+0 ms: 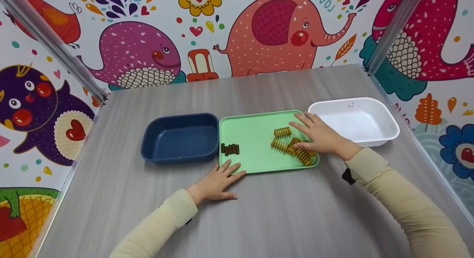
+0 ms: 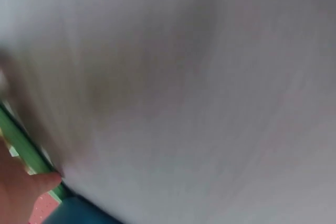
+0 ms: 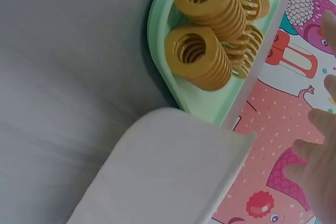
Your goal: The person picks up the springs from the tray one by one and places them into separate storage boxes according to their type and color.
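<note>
A light green tray (image 1: 251, 130) lies mid-table. Several yellow coil springs (image 1: 282, 132) are heaped toward its right end, and the right wrist view shows their round ends (image 3: 202, 59) up close. At the tray's left edge sits a cluster of small dark brown cylinders (image 1: 230, 149), too small to identify. My left hand (image 1: 214, 183), fingers spread, lies at the tray's front left corner with fingertips on or over the rim. Above the right side of the tray is my right hand (image 1: 321, 136), fingers spread and holding nothing; it partly hides the springs.
A dark blue bin (image 1: 181, 158) adjoins the tray's left side. On the right stands a white bin (image 1: 387, 130), close to the tray and partly behind the right hand. Patterned walls (image 1: 270, 28) with metal posts (image 1: 392, 36) bound the grey table (image 1: 274, 221).
</note>
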The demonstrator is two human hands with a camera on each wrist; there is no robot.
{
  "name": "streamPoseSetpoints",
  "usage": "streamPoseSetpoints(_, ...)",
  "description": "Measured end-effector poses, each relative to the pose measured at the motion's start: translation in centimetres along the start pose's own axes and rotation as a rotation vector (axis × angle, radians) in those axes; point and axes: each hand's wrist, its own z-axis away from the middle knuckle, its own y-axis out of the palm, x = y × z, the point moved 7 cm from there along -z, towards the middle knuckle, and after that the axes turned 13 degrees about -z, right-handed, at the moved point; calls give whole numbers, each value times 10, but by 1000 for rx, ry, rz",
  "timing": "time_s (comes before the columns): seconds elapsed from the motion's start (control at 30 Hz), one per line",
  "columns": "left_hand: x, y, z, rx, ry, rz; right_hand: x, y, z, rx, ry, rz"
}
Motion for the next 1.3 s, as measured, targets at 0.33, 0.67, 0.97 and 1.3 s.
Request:
streamPoseSetpoints(0.33, 1, 0, 0, -3, 1, 10, 0, 15, -14, 27, 21, -62)
streamPoseSetpoints(0.67, 2, 3, -1, 15, -10, -1, -3, 27, -32, 58, 138, -141)
streamPoseSetpoints(0.97, 1, 3, 0, 17, -14, 11, -6, 37, -43, 41, 161, -102)
streamPoseSetpoints(1.3, 0, -1, 0, -7, -3, 34, -8, 43, -50, -5, 150, -69)
